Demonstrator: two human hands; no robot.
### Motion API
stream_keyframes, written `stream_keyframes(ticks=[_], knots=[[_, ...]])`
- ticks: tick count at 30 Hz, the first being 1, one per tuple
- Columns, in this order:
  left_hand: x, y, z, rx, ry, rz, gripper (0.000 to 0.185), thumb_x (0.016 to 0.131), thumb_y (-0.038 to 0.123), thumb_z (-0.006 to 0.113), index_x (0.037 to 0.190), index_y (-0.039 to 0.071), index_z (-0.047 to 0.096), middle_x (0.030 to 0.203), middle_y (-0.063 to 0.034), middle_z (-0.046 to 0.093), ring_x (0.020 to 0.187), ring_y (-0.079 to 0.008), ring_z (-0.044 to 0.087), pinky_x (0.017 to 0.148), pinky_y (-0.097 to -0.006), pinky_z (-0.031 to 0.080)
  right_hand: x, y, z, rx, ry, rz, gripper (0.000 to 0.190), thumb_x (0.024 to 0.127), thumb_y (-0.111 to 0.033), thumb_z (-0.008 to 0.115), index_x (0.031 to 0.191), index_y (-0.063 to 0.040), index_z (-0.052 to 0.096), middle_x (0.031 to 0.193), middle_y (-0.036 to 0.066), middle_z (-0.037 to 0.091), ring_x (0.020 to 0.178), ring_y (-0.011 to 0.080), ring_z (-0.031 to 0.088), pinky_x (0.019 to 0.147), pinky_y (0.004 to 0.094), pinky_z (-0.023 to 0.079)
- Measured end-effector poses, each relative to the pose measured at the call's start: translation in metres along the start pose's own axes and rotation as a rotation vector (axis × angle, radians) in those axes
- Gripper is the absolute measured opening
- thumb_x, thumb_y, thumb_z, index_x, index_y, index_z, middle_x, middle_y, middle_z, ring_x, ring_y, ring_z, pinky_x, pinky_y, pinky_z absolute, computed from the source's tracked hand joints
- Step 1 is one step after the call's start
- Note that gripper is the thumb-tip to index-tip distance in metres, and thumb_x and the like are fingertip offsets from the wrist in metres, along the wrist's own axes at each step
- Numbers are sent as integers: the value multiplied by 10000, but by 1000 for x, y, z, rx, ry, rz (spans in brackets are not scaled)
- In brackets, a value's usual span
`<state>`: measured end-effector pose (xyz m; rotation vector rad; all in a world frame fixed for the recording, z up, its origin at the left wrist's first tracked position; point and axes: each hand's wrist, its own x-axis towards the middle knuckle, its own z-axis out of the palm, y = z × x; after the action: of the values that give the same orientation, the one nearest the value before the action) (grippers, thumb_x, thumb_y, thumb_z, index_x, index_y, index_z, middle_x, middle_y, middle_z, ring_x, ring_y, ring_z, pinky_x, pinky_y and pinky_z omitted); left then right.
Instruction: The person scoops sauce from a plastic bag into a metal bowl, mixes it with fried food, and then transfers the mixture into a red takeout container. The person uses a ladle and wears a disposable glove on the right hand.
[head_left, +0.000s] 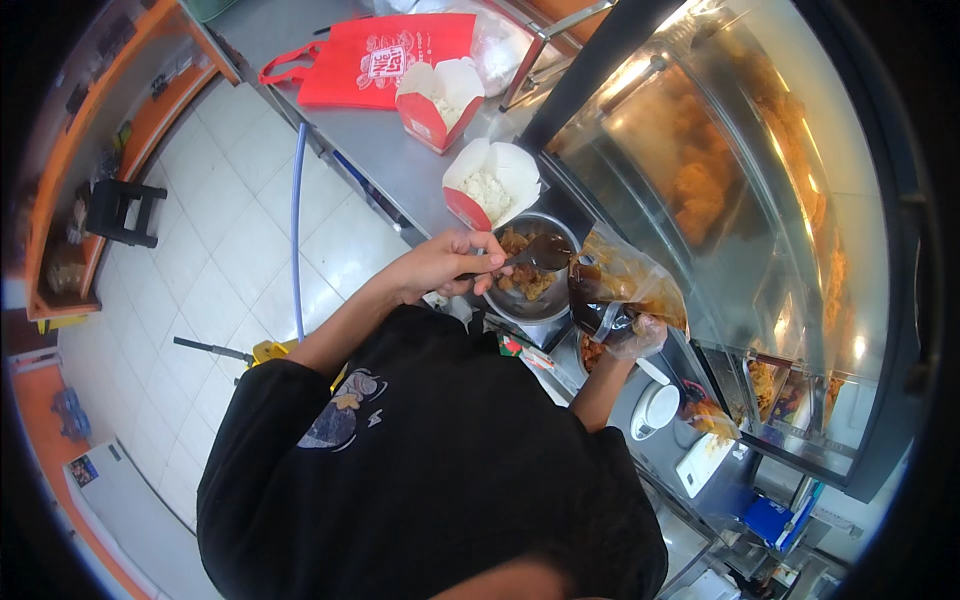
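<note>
My left hand (454, 262) holds a dark spoon (550, 253) over a metal bowl (568, 309) with pieces of fried food (531, 283) inside. The spoon's bowl looks filled with brown sauce. In a clear plastic glove, my right hand (639, 336) grips a clear plastic bag of dark sauce (611, 292); the bag's mouth is beside the spoon. Just beyond the metal bowl, a red and white carton (525, 171) holds white rice (486, 195). A second such carton (420, 86), also with rice, stands farther back near a red cloth bag (337, 75).
A heated glass display case (645, 187) with fried food borders the counter (360, 142) on the right. Another bowl of food (591, 352) is partly under my right hand. Nearer me are a white scale (660, 406) and a white tray (703, 466). A blue pole (298, 225) rises at left.
</note>
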<state>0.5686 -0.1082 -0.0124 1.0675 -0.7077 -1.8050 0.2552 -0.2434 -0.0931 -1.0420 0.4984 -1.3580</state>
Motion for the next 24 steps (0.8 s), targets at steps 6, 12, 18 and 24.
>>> stream_keyframes(ticks=[6, 12, 18, 24], knots=[[0, -1, -3, 42, 17, 9, 234, 970, 285, 561, 998, 59, 613, 609, 8, 538, 401, -6, 262, 361, -190, 155, 6, 5, -8, 109, 102, -92, 653, 711, -279, 728, 1208, 78, 500, 1095, 172, 606, 960, 294, 618, 851, 410, 532], [6, -14, -8, 71, 40, -25, 233, 968, 279, 559, 999, 54, 612, 634, -6, 551, 416, -10, 280, 368, -197, 170, 19, 12, -9, 106, 122, -157, 629, 713, -289, 692, 1188, 82, 515, 1097, 169, 602, 953, 286, 623, 843, 386, 535], [19, -40, -21, 255, 188, -47, 195, 967, 261, 556, 990, 73, 602, 646, -9, 563, 440, -19, 307, 389, -205, 208, 24, 13, -8, 229, 187, -110, 673, 670, -302, 698, 1218, 42, 511, 1158, 183, 580, 1009, 313, 602, 872, 416, 523], [40, -76, -28, 315, 174, -1, 169, 971, 218, 536, 978, 56, 580, 683, -55, 624, 459, -53, 432, 415, -210, 322, 29, 16, -6, 215, 215, -116, 665, 664, -277, 698, 1216, 42, 511, 1153, 183, 584, 1008, 314, 603, 868, 420, 525]])
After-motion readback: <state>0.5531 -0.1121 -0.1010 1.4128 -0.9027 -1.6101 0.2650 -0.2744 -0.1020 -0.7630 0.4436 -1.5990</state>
